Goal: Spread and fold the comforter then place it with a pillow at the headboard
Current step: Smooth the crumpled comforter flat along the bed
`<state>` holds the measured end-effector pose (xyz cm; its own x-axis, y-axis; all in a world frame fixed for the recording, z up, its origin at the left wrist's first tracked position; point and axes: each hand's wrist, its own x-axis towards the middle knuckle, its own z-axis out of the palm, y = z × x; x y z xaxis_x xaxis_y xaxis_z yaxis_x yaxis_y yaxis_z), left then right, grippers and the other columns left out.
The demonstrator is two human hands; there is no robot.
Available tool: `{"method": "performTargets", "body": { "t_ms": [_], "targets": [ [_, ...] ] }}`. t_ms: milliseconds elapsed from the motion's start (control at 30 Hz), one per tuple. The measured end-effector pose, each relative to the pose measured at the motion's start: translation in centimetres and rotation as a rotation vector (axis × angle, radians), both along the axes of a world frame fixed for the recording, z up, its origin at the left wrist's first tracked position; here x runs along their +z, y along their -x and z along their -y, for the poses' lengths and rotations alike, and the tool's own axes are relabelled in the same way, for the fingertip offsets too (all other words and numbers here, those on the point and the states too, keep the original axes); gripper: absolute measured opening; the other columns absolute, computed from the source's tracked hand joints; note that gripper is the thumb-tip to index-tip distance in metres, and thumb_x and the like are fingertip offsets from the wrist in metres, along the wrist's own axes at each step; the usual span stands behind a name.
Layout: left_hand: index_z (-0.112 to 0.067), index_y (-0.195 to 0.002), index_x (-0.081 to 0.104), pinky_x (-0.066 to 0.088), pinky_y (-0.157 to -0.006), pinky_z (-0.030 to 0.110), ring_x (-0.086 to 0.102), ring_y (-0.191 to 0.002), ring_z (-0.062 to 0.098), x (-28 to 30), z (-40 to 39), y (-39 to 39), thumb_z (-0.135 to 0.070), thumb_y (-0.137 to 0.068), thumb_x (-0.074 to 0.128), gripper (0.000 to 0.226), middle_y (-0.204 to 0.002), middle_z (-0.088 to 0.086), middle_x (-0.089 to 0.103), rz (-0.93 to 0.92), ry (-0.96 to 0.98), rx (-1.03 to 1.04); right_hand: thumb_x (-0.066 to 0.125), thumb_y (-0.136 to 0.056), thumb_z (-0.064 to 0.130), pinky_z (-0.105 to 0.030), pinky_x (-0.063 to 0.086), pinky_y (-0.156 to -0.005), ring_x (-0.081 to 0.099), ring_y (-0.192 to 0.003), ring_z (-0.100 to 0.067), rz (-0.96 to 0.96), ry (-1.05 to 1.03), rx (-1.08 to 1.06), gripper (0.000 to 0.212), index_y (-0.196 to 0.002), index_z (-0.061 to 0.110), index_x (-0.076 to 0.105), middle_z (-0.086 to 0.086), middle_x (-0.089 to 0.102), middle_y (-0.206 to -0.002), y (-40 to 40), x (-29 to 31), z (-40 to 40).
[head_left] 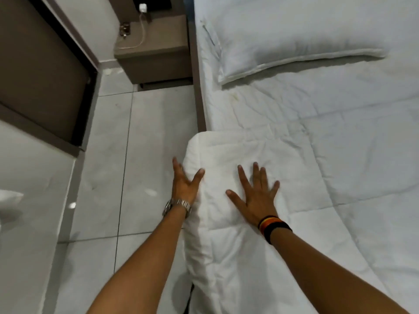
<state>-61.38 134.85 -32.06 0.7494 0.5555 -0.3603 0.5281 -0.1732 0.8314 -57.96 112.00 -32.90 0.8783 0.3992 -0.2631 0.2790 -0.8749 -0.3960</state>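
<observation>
A white quilted comforter lies spread over the bed, with its near-left corner hanging over the bed's left edge. A white pillow rests at the top of the bed, above the comforter. My left hand, with a metal watch on its wrist, presses flat against the comforter's overhanging side edge, fingers apart. My right hand, with a dark striped wristband, lies flat on top of the comforter near that corner, fingers spread. Neither hand grips the fabric.
A brown bed frame rail runs along the bed's left side. A brown nightstand with a white charger and cable stands by the head of the bed. Grey floor tiles fill the aisle, with a dark door at far left.
</observation>
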Motion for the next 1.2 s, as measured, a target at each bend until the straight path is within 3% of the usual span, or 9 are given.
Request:
{"method": "performTargets", "body": {
  "t_ms": [100, 167, 333, 433, 567, 733, 867, 1000, 1200],
  "targets": [
    [-0.034, -0.162, -0.012, 0.025, -0.126, 0.041, 0.018, -0.157, 0.016, -0.9, -5.3, -9.5, -0.066, -0.059, 0.09, 0.149, -0.173, -0.002, 0.007, 0.011, -0.018, -0.242, 0.018, -0.094, 0.083, -0.071, -0.013, -0.117, -0.028, -0.155, -0.023, -0.013, 0.022, -0.122, 0.081, -0.158, 0.051, -0.019, 0.002, -0.031, -0.169, -3.0, -1.6, -4.0],
    [-0.043, -0.159, -0.017, 0.028, -0.125, 0.045, 0.022, -0.156, 0.016, -1.2, -7.7, -14.4, -0.07, -0.044, 0.094, 0.162, -0.172, 0.0, 0.018, -0.005, -0.105, -0.508, 0.015, -0.093, 0.084, -0.072, -0.011, -0.117, -0.028, -0.156, -0.023, -0.019, 0.069, -0.168, 0.081, -0.158, 0.05, -0.019, 0.002, -0.031, -0.169, -4.2, -2.6, -5.8],
    [-0.049, -0.157, 0.01, 0.052, -0.102, 0.043, 0.06, -0.127, 0.032, 1.4, -7.8, -17.2, -0.07, -0.057, 0.088, 0.129, -0.138, 0.01, 0.062, -0.104, -0.29, -0.903, 0.011, -0.092, 0.085, -0.075, -0.004, -0.116, -0.025, -0.156, -0.023, -0.004, 0.167, -0.244, 0.081, -0.159, 0.049, -0.018, 0.001, -0.029, -0.17, -3.6, -3.4, -6.9],
    [-0.037, -0.151, 0.025, 0.055, -0.09, 0.039, 0.065, -0.111, 0.035, 4.5, -10.1, -16.7, -0.071, -0.064, 0.083, 0.11, -0.123, 0.011, 0.066, -0.128, -0.394, -0.957, 0.01, -0.092, 0.085, -0.076, -0.001, -0.115, -0.02, -0.158, -0.026, 0.061, 0.131, -0.301, 0.083, -0.162, 0.047, -0.01, -0.001, -0.024, -0.171, -3.2, -1.4, -9.1],
    [-0.032, -0.151, 0.025, 0.052, -0.084, 0.038, 0.064, -0.109, 0.034, 7.2, -14.8, -17.6, -0.08, -0.057, 0.081, 0.119, -0.12, 0.013, 0.065, -0.205, -0.532, -0.907, 0.018, -0.094, 0.083, -0.069, -0.013, -0.118, -0.017, -0.159, -0.027, 0.188, 0.043, -0.326, 0.083, -0.165, 0.043, 0.003, -0.003, -0.015, -0.173, -2.2, 1.2, -13.1],
    [-0.022, -0.164, 0.001, 0.053, -0.094, 0.042, 0.061, -0.122, 0.038, 2.3, -14.6, -17.8, -0.081, -0.067, 0.073, 0.134, -0.144, 0.018, 0.057, -0.435, -0.613, -0.991, 0.011, -0.094, 0.083, -0.065, -0.011, -0.12, -0.024, -0.157, -0.028, -0.163, 0.184, -0.303, 0.081, -0.163, 0.045, -0.009, 0.001, -0.036, -0.163, 1.3, -1.3, -13.2],
    [-0.016, -0.165, 0.004, 0.047, -0.102, 0.047, 0.054, -0.128, 0.042, 1.0, -11.0, -12.7, -0.065, -0.088, 0.064, 0.109, -0.15, 0.022, 0.049, -0.158, -0.685, -1.039, 0.02, -0.098, 0.078, -0.061, -0.014, -0.122, -0.023, -0.157, -0.023, -0.1, 0.046, -0.496, 0.076, -0.163, 0.047, -0.004, 0.003, -0.025, -0.17, 6.1, 1.3, -12.4],
    [-0.015, -0.164, 0.018, 0.039, -0.114, 0.046, 0.047, -0.139, 0.037, 3.0, -5.2, -5.8, -0.054, -0.096, 0.058, 0.088, -0.156, 0.017, 0.045, 0.133, -0.634, -1.296, 0.021, -0.096, 0.079, -0.065, -0.01, -0.121, -0.02, -0.158, -0.024, -0.052, -0.004, -0.886, 0.076, -0.163, 0.049, 0.0, -0.001, -0.02, -0.172, 15.1, 2.4, -10.9],
    [-0.023, -0.165, 0.014, 0.025, -0.123, 0.045, 0.03, -0.153, 0.03, 1.6, 3.6, 2.0, -0.054, -0.104, 0.042, 0.075, -0.167, 0.009, 0.031, 0.281, -0.545, -1.695, 0.035, -0.098, 0.075, -0.067, -0.014, -0.119, -0.028, -0.156, -0.026, 0.068, -0.017, -1.556, 0.08, -0.163, 0.048, -0.003, -0.008, -0.027, -0.17, 27.9, 1.1, -8.5]
  ]
}}
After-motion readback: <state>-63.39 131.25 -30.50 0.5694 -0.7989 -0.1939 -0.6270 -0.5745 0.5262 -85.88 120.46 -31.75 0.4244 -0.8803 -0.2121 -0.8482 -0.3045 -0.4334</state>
